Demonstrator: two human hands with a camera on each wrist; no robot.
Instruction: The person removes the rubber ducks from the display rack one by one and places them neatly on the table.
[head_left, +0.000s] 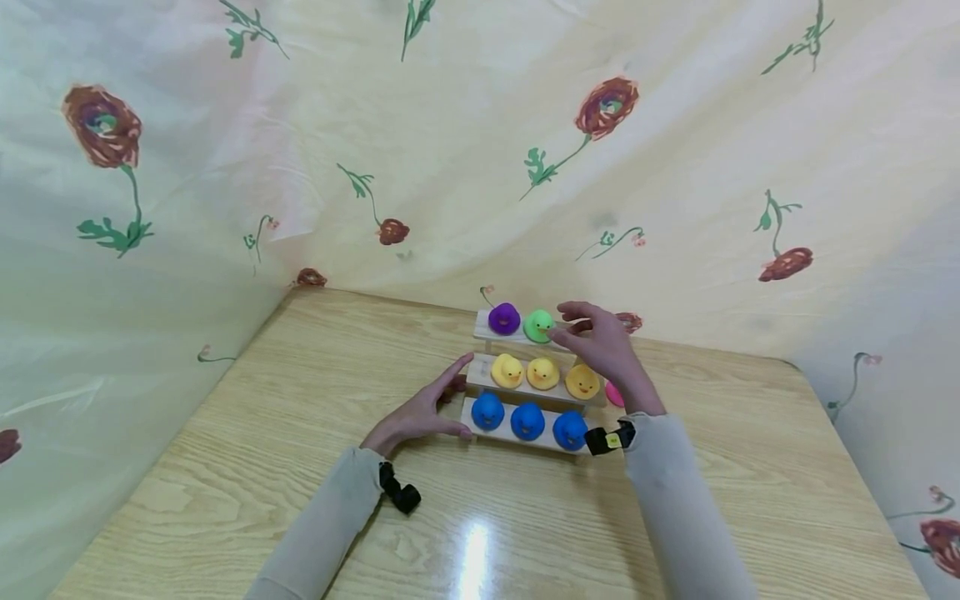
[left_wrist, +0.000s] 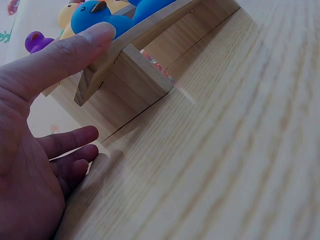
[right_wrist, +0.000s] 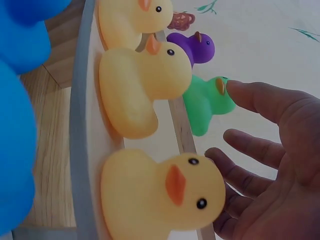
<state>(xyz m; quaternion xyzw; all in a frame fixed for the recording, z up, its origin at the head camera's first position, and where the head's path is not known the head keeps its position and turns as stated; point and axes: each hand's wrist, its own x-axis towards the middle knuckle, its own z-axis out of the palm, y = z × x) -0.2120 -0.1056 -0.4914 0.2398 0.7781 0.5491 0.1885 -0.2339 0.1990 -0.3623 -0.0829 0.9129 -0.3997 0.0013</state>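
Observation:
A three-step wooden rack [head_left: 474, 367] bears rubber ducks. On its top step are a purple duck [head_left: 504, 318] and a green duck [head_left: 539, 326]; yellow ducks [head_left: 543, 374] fill the middle and blue ducks [head_left: 527, 422] the bottom. My left hand [head_left: 422, 414] spans the rack's left end, its thumb [left_wrist: 75, 55] at the bottom step's corner beside a blue duck and the other fingers spread apart. By the green duck, my right hand [head_left: 606, 343] hovers with thumb and fingers apart. Its thumb tip [right_wrist: 240, 92] overlaps that duck's head in the right wrist view.
A pink object [head_left: 615, 394] shows right of the rack, partly hidden behind my right forearm. The rack stands on a wood-grain table [head_left: 337, 367]. Behind the table hangs a flowered cloth [head_left: 465, 167], which also runs along both sides.

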